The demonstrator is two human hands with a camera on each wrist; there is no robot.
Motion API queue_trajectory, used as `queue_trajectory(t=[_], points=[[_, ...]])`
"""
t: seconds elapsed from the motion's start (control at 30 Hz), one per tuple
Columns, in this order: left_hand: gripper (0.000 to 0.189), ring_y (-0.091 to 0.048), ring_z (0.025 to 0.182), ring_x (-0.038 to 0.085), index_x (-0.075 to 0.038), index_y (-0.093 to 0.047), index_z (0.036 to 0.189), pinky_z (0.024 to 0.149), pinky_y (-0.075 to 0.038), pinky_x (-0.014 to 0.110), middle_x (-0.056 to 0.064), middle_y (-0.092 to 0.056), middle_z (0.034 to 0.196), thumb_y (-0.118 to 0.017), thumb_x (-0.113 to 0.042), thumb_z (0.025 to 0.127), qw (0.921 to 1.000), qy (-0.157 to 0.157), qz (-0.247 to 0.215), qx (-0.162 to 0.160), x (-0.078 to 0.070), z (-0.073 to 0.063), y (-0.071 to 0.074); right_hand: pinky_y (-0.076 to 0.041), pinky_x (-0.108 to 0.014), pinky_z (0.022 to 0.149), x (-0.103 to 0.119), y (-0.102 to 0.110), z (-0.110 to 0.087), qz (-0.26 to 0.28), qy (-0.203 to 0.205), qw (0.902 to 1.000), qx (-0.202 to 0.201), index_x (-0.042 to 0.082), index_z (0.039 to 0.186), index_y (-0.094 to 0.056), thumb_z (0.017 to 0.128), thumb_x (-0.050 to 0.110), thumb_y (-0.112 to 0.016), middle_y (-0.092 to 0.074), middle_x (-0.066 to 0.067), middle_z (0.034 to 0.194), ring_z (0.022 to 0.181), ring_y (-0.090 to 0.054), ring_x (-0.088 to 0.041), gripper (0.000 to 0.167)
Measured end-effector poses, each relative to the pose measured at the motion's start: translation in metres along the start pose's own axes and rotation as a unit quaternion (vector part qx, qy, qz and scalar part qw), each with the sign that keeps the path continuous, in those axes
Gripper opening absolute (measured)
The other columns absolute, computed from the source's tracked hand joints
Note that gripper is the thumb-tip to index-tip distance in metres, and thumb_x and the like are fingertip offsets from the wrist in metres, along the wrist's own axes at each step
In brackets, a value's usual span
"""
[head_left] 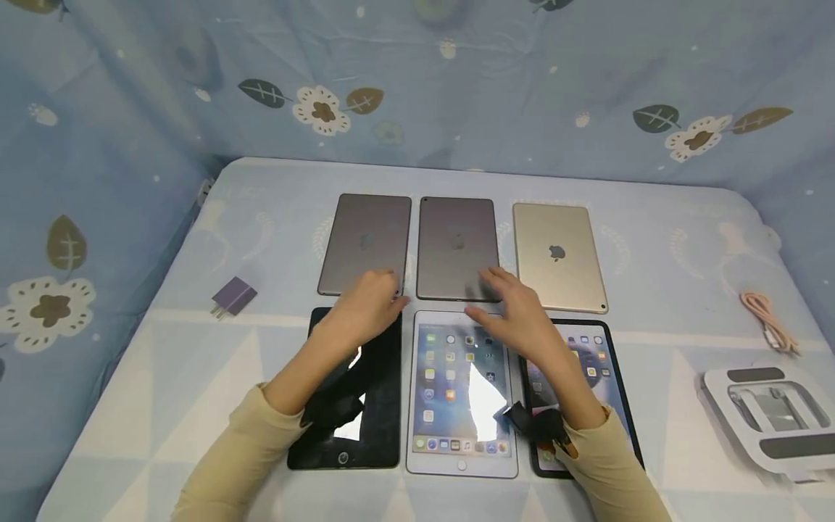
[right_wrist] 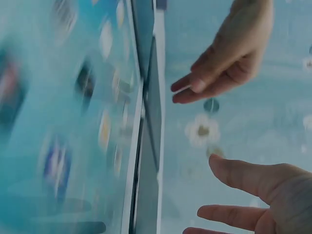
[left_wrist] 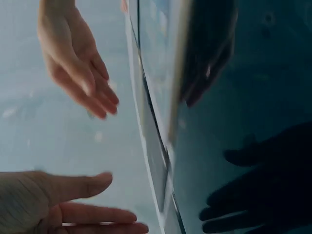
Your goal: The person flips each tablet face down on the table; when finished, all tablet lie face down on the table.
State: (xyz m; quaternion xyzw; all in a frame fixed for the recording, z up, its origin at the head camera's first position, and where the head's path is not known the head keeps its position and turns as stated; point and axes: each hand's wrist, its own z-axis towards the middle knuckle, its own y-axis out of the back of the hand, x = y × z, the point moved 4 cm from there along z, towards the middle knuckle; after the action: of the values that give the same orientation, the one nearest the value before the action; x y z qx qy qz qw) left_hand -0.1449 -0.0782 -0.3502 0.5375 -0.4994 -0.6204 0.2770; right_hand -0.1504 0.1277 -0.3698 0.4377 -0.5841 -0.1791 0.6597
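Note:
My left hand (head_left: 368, 308) is over the gap between the black-screened tablet (head_left: 378, 420) in the front row and a dark grey tablet (head_left: 365, 239) lying face down behind it. Both wrist views show straight fingers on this hand (left_wrist: 83, 202). My right hand (head_left: 518, 315), fingers also extended, hovers over the upper edge of the white tablet (head_left: 437, 420), whose screen shows app icons, and near a second grey tablet (head_left: 457, 250). Neither hand holds anything. A gold tablet (head_left: 554, 246) lies face down at back right. The black-framed tablet (head_left: 596, 362) with a lit screen is partly hidden by my right forearm.
A purple charger plug (head_left: 234, 296) lies on the left of the table. On the right are a coiled pinkish cable (head_left: 765, 319) and a white and grey folding stand (head_left: 744, 399). A blue patterned curtain (head_left: 489, 94) hangs behind the table's far edge.

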Motion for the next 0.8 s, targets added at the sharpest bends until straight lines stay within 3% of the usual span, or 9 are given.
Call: queue_trajectory(t=[0.13, 0.3, 0.37, 0.57, 0.8], points=[[0.027, -0.067, 0.082, 0.031, 0.006, -0.067, 0.096, 0.071, -0.055, 0.040, 0.017, -0.067, 0.092, -0.072, -0.018, 0.086, 0.9986, 0.020, 0.049, -0.003, 0.030, -0.027, 0.006, -0.033, -0.058, 0.108, 0.023, -0.019, 0.005, -0.008, 0.037, 0.9992, 0.012, -0.004, 0.140, -0.044, 0.088, 0.025, -0.069, -0.037, -0.028, 0.148, 0.137, -0.035, -0.045, 0.064], [0.027, -0.061, 0.065, 0.025, 0.005, -0.067, 0.083, 0.061, -0.052, 0.039, 0.014, -0.063, 0.077, -0.079, -0.018, 0.078, 0.9945, 0.056, 0.085, 0.024, 0.056, -0.052, 0.011, -0.033, -0.056, 0.110, 0.045, -0.040, 0.011, -0.010, 0.058, 0.9978, 0.032, -0.003, 0.139, -0.046, 0.087, 0.027, -0.070, -0.038, -0.025, 0.149, 0.138, -0.035, -0.042, 0.064], [0.026, -0.059, 0.063, 0.024, 0.004, -0.065, 0.079, 0.060, -0.050, 0.039, 0.013, -0.061, 0.073, -0.081, -0.016, 0.076, 0.9933, 0.072, 0.083, 0.035, 0.063, -0.056, 0.011, -0.033, -0.055, 0.110, 0.051, -0.048, 0.013, -0.009, 0.063, 0.9973, 0.036, -0.003, 0.138, -0.048, 0.087, 0.028, -0.071, -0.038, -0.025, 0.148, 0.138, -0.035, -0.041, 0.064], [0.025, -0.062, 0.073, 0.029, 0.003, -0.064, 0.078, 0.063, -0.052, 0.042, 0.014, -0.061, 0.077, -0.082, -0.013, 0.073, 0.9918, 0.096, 0.063, 0.057, 0.071, -0.060, 0.010, -0.032, -0.052, 0.112, 0.065, -0.073, 0.018, -0.016, 0.078, 0.9953, 0.054, -0.002, 0.138, -0.048, 0.087, 0.030, -0.071, -0.038, -0.024, 0.149, 0.139, -0.034, -0.040, 0.064], [0.025, -0.063, 0.067, 0.030, 0.003, -0.062, 0.077, 0.057, -0.053, 0.040, 0.015, -0.060, 0.073, -0.082, -0.012, 0.073, 0.9906, 0.112, 0.057, 0.054, 0.068, -0.066, 0.010, -0.029, -0.049, 0.114, 0.068, -0.089, 0.013, -0.044, 0.074, 0.9934, 0.076, -0.009, 0.135, -0.048, 0.085, 0.029, -0.073, -0.030, -0.022, 0.154, 0.145, -0.023, -0.036, 0.069]])
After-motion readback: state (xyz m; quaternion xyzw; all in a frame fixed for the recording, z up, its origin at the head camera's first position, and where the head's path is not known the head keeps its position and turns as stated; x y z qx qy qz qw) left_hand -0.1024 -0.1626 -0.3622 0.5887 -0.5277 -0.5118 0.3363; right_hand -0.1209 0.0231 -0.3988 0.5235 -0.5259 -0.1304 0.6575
